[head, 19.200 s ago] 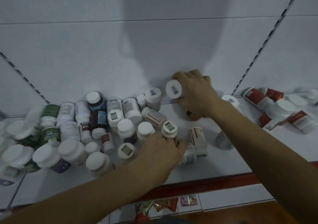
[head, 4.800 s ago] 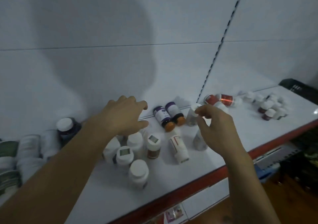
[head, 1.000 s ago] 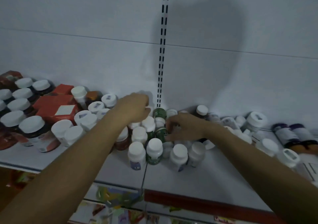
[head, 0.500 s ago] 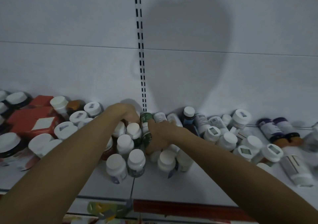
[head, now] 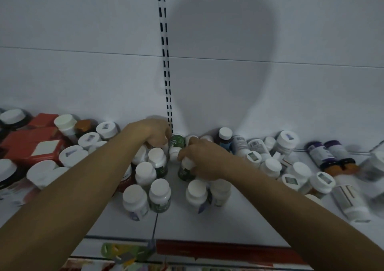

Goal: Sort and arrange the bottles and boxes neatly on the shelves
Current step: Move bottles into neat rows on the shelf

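Green bottle [head: 184, 172] in the middle of the shelf [head: 239, 223] has the right grip [head: 199, 158] curled round it, while the left grip [head: 154, 134] bends over bottles [head: 156, 156] by the wall [head: 83, 73], and I cannot tell if it holds one.

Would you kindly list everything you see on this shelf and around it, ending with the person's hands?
white-capped bottles: more than twenty, mostly white, upright and toppled across the shelf
red boxes: at least two, red, far left
purple-labelled bottles: two, orange caps, lying far right
green-labelled bottle: one, lying by the back wall, centre
shelf: one, white, red front edge
slotted strip: one, white, back wall
left hand: among the back bottles, grip hidden
right hand: grips a dark green bottle
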### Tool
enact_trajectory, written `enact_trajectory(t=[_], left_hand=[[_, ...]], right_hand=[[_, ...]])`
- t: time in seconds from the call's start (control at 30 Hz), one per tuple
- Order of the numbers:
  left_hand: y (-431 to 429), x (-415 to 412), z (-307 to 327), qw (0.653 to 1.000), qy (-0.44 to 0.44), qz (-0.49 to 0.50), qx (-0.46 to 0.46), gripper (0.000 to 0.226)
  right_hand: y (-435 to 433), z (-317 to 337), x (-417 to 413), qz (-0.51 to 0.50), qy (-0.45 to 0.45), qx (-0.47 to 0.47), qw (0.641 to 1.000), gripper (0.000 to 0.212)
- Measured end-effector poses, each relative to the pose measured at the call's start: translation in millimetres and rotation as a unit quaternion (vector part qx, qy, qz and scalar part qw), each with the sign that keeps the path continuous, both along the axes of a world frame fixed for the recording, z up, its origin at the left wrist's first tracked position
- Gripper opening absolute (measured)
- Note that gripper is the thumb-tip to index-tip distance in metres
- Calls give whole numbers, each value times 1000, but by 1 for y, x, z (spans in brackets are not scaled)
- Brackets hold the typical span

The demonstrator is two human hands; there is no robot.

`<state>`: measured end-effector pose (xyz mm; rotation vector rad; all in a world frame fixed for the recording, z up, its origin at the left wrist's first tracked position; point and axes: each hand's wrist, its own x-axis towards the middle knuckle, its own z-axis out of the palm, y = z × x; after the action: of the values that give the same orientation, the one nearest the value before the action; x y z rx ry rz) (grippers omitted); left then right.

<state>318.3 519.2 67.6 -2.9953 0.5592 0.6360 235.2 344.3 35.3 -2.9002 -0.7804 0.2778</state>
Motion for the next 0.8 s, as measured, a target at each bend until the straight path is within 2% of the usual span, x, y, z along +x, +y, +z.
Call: enact_trajectory(t=[0.07,0.13,0.17,0.23,0.3,0.37,0.43,0.57,0.67,0.73,0.8], left_hand=[[-1,2,-5,1000,-19,-15,-19,36],[-2,5,-9,998,-35,-30,-43,36],[-3,6,-11,997,-36,-33,-52,35],[-4,8,-16,996,-35,-43,-63,35],[-6,9,-20,995,-35,-57,-68,36],[-8,9,-22,994,-38,-67,-73,37],[-11,10,-23,994,-45,-69,-75,37],[-22,6,-22,992,-79,-94,-41,45],[-36,-3,-23,978,-151,-129,60,48],[-36,-4,-25,969,-188,-148,67,50],[-30,-3,-26,966,-179,-185,37,53]], right_hand=[[-5,-2,-1,-22,-1,20,1000,61],[-10,2,-3,-38,35,89,995,68],[-15,4,-3,-40,54,123,990,65],[-25,12,1,-50,45,150,986,44],[-42,15,7,-92,-15,126,988,28],[-59,16,12,-120,-22,63,991,37],[-70,13,15,-110,16,4,994,44],[-62,-4,25,-71,28,-30,997,62],[-50,-15,36,-76,21,-38,996,60],[-43,-17,40,-86,18,-79,993,60],[-39,-16,44,-90,24,-105,990,57]])
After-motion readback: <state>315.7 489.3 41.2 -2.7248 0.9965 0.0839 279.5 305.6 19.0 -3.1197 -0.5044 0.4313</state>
